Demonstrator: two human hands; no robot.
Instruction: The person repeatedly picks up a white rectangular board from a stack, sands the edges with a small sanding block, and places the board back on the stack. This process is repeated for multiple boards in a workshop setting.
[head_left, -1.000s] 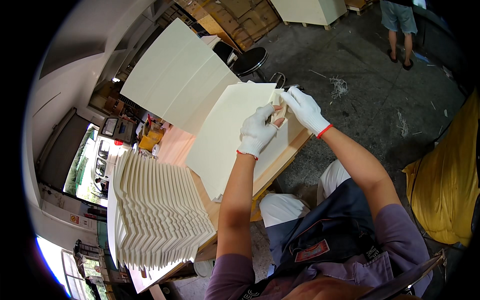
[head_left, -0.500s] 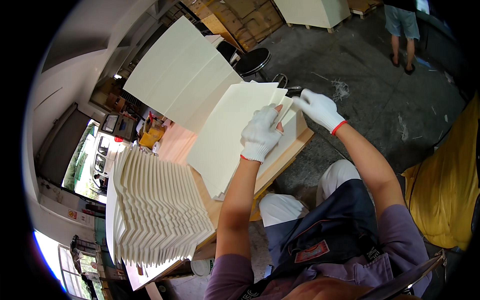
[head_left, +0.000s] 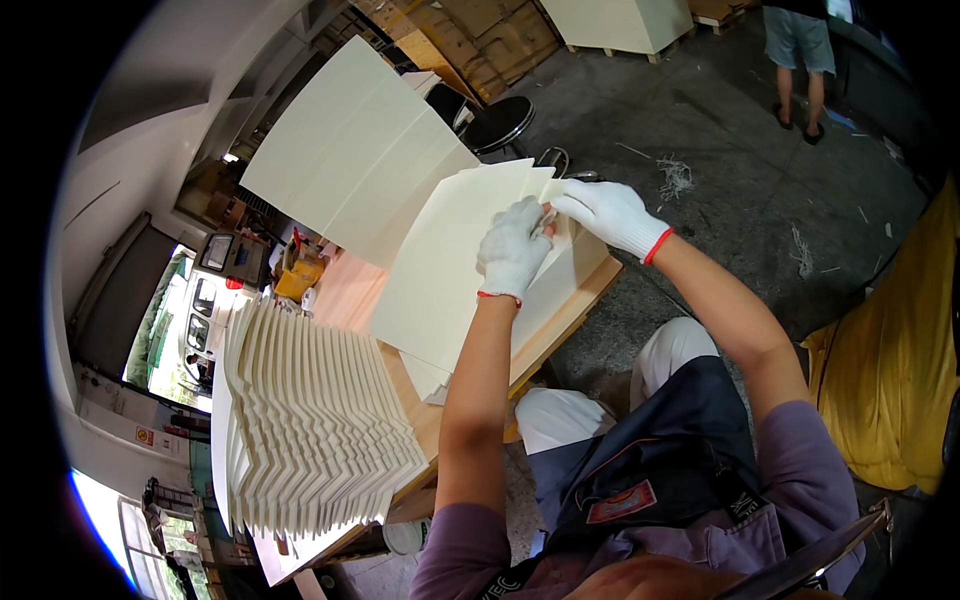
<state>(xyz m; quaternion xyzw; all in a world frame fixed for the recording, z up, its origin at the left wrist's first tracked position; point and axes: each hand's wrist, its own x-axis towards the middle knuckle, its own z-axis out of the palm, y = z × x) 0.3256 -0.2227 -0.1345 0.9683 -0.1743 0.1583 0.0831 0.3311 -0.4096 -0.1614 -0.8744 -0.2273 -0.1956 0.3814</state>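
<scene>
Cream paper sheet (head_left: 440, 280) lies on the wooden bench (head_left: 560, 320); I see my left hand (head_left: 512, 250) and right hand (head_left: 608, 212), both in white gloves, pinching its far corner. Beside it sits a fanned paper stack (head_left: 310, 430).

L hand (head_left: 515, 248) & R hand (head_left: 608, 212), both in white gloves, raised w/ arms outstretched, fingertips pinched close together.
</scene>
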